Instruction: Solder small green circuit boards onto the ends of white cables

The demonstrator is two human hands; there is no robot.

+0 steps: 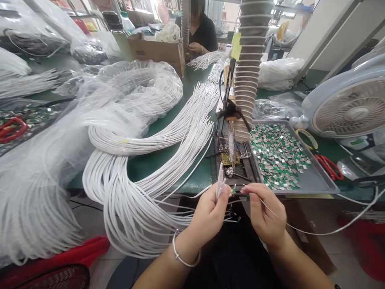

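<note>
My left hand (210, 212) is closed, with white cable pieces (221, 182) standing up between its thumb and fingers. At its fingertips shows a small green circuit-board connector (233, 190). My right hand (266, 212) pinches a thin wire (313, 233), which looks like solder; its tip points at the connector across a small gap. The wire trails off in a curve to the right. Just beyond both hands stands a soldering iron (231, 142), fixed tip-down in a holder. Below my left hand, several cable ends hang over the table edge, some with small green boards.
Bundled white cables (171, 148) cover the table on the left, beside plastic-wrapped coils (132, 88). A grey tray (321, 180) of small green-and-metal connectors (278, 154) lies right, near red-handled scissors (331, 167) and a fan (355, 108). A ribbed hose (248, 68) hangs centrally; a person (201, 32) sits opposite.
</note>
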